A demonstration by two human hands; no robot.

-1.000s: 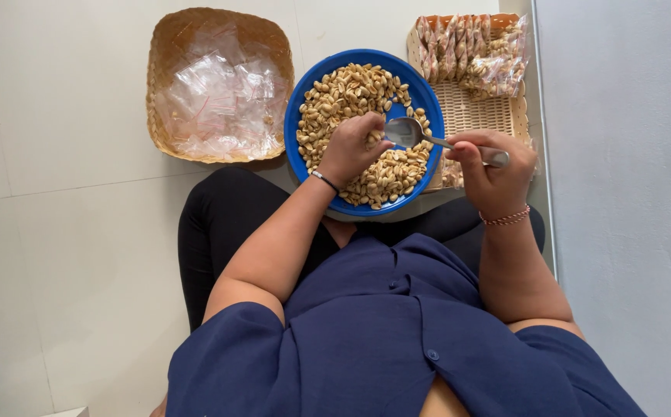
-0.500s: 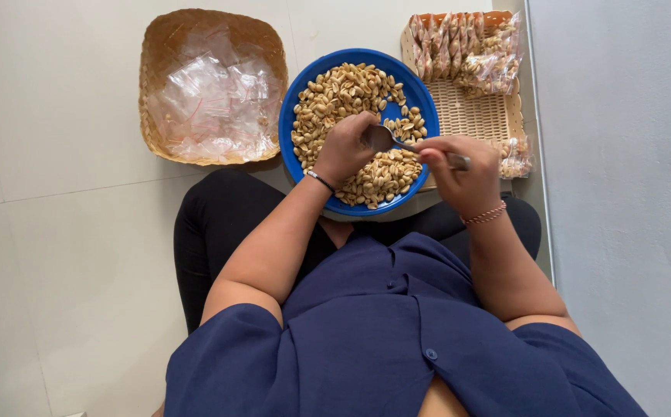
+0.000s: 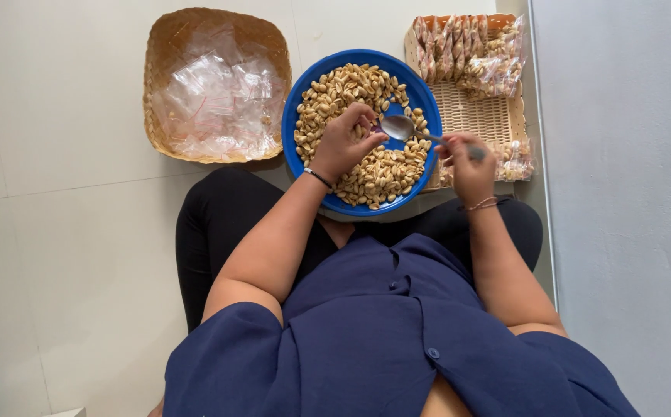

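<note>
**Two hands over a bowl of peanuts**

Two hands are busy above the blue bowl, which sits on the person's lap and is heaped with peanuts. The right hand, at 3 o'clock of the bowl, has its fingers curled and pressed together round the handle end of a metal spoon, whose bowl faces up over the middle of the pile with nothing visible in it. The left hand rests on the nuts at the centre, fingers bunched and tips drawn in toward the spoon's edge; whether a nut or a bag is pinched there, I cannot tell.

Handling, as I judge it: the nuts are small, hard, dry and loose, so they roll and spill easily; scooping suits them better than pinching. The spoon is stiff, light and smooth; the handle end gives the best control.

At 10 o'clock of the bowl, a woven basket holds thin clear plastic bags, limp and slippery, best taken by an edge. At 2 o'clock, a woven tray carries filled peanut packets.
</note>
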